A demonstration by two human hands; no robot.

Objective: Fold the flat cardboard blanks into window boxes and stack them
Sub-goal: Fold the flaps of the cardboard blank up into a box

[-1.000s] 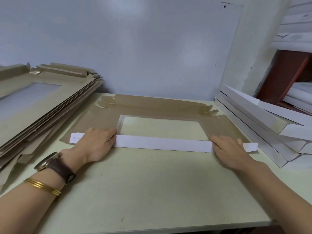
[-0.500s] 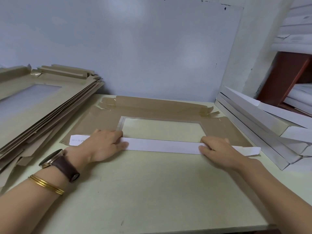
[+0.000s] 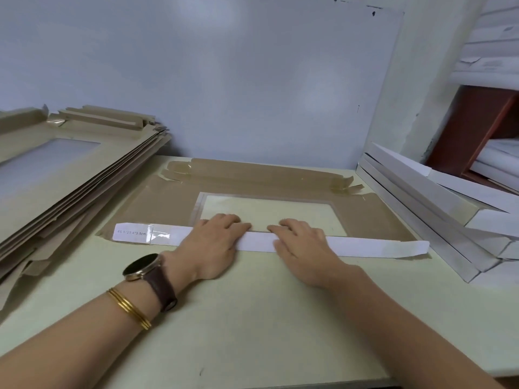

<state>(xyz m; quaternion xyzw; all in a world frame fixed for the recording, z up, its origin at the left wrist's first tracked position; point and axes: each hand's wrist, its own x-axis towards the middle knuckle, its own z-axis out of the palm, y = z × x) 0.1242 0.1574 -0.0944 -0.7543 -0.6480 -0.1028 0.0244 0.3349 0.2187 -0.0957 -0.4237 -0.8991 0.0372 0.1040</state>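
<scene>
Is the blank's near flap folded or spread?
Folded: the flap shows its white side over the brown blank; left hand and right hand press it.

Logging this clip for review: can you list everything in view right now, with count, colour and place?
cardboard blank: one, brown, flat at the table's centre
window: one, clear, in the blank's middle
near flap: one, white, folded over the blank's near edge
label: one, white, on the flap's left end
stack of flat blanks: one pile, brown, left side
folded boxes: several, white, piled at right
table: one, pale green
wall: pale blue-white, behind
shelf: red-brown, upper right
watch: one, dark strap, left wrist
bangles: gold, left forearm
left hand: flat, pressing the flap's middle
right hand: flat, pressing beside it
</scene>
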